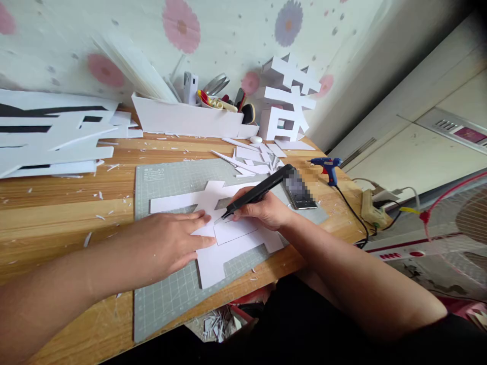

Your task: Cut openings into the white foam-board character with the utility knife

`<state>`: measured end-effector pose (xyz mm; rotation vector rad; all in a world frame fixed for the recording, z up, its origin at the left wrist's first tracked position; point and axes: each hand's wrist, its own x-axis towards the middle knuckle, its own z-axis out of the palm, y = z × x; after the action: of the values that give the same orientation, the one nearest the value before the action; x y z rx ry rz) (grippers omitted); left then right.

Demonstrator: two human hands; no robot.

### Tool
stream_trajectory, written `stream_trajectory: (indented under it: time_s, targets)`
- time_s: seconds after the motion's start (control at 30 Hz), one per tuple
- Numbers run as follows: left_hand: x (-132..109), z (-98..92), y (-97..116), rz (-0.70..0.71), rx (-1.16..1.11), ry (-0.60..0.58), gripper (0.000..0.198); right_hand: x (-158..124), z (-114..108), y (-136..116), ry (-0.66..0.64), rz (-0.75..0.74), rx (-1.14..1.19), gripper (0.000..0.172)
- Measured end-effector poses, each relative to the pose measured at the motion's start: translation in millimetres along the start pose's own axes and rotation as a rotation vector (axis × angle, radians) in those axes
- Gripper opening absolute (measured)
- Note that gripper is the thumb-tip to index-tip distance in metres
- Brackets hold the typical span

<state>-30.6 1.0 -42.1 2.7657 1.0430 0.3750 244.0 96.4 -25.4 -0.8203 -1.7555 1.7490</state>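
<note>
A white foam-board cutout [228,238] lies on a grey cutting mat [171,294] on the wooden table. My left hand [167,246] rests flat on the cutout's left part, fingers stretched out, pressing it down. My right hand [266,208] is closed round a black utility knife [258,191]. The knife's tip touches the board just right of my left fingertips.
White offcut strips [251,154] lie behind the mat. A phone [299,191] and a blue glue gun [327,166] with its cable sit at right. A white tool tray [182,119], a white 3D character [287,99] and stacked boards [49,134] stand at the back. A fan [456,223] is off the table's right.
</note>
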Motion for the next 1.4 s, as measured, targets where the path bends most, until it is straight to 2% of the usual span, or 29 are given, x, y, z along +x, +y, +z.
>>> stream_trajectory:
  time_s: [0.47,0.77,1.07,1.4]
  targets:
    - [2.3,-4.6,3.6,0.091,0.102,0.019,0.039,1.3,-1.6,3.2,-0.084,-0.131,-0.132,0.023]
    - [-0.4,-0.4,0.5,0.069,0.048,0.02,0.038,0.9,-4.0,1.0,-0.114,-0.162,-0.201,0.022]
    - [3.1,-4.7,2.1,0.101,0.067,0.024,0.054,0.2,-6.3,-0.9,-0.09,-0.122,-0.246,0.022]
    - [-5.7,9.4,-8.6,0.065,0.012,0.02,0.061,-4.1,-7.3,-3.0,-0.035,0.002,-0.184,0.024]
